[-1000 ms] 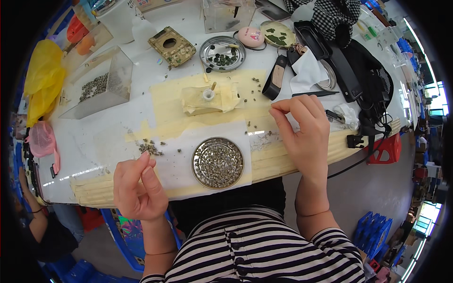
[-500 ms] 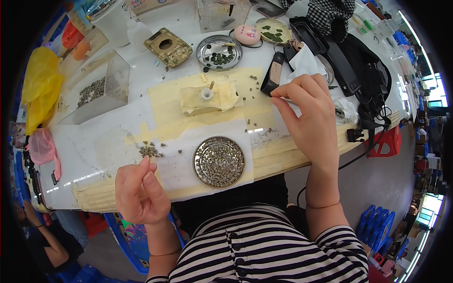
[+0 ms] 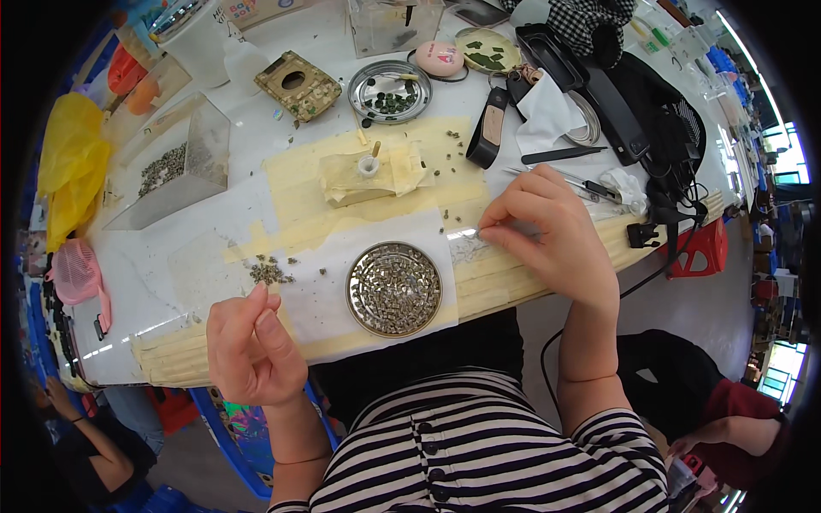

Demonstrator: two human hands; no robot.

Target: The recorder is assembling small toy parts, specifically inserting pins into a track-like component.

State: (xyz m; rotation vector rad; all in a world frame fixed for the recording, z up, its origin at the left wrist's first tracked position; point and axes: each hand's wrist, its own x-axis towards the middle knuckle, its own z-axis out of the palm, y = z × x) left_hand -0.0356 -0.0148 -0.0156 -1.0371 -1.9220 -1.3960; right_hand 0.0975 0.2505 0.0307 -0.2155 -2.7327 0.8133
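Observation:
My left hand [image 3: 256, 346] hovers at the table's front edge, thumb and fingers pinched together; anything between them is too small to make out. Beside its fingertips lies a little pile of small metal parts [image 3: 270, 271]. My right hand [image 3: 554, 238] is pinched too, over the table's front right, near a few loose bits; I cannot tell what it holds. Between the hands, a round metal dish [image 3: 348, 295] full of small shiny cylindrical pieces [image 3: 395, 289] rests on white paper [image 3: 321, 329]. Behind it stands a tape-wrapped block [image 3: 376, 184] bearing a small white cup [image 3: 368, 166] with a stick in it.
Tweezers [image 3: 590, 185] and a black pen-like tool [image 3: 564, 155] lie beyond my right hand. Farther back are a black strap [image 3: 487, 137], a metal dish [image 3: 351, 94] of dark green pieces and a camouflage part [image 3: 316, 103]. A clear bin [image 3: 218, 145] stands left. Another person [image 3: 735, 419] is at right.
My right hand has come down and nearer, away from the black strap, uncovering the tweezers and the black tool. My left hand has stayed nearly still. A person has appeared at lower right.

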